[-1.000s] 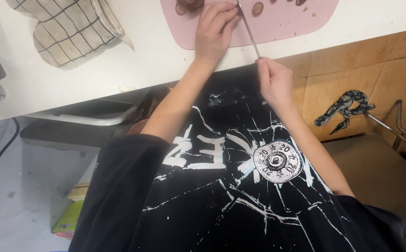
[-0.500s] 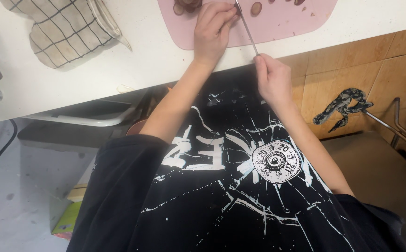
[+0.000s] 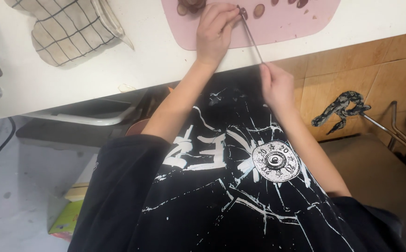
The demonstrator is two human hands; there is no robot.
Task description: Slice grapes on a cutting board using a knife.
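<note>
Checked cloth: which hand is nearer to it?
Left. The left hand rests on the pink board, right of the cloth; the right hand is farther, past the counter edge, gripping a thin tool.

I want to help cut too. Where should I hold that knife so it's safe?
Hold the knife by its handle end, the end nearest the counter's edge, coming from the body side. The right hand already grips it there. The thin blade points away, over the pink cutting board, where the left hand steadies a small dark slice, so keep fingers off that end.
</note>
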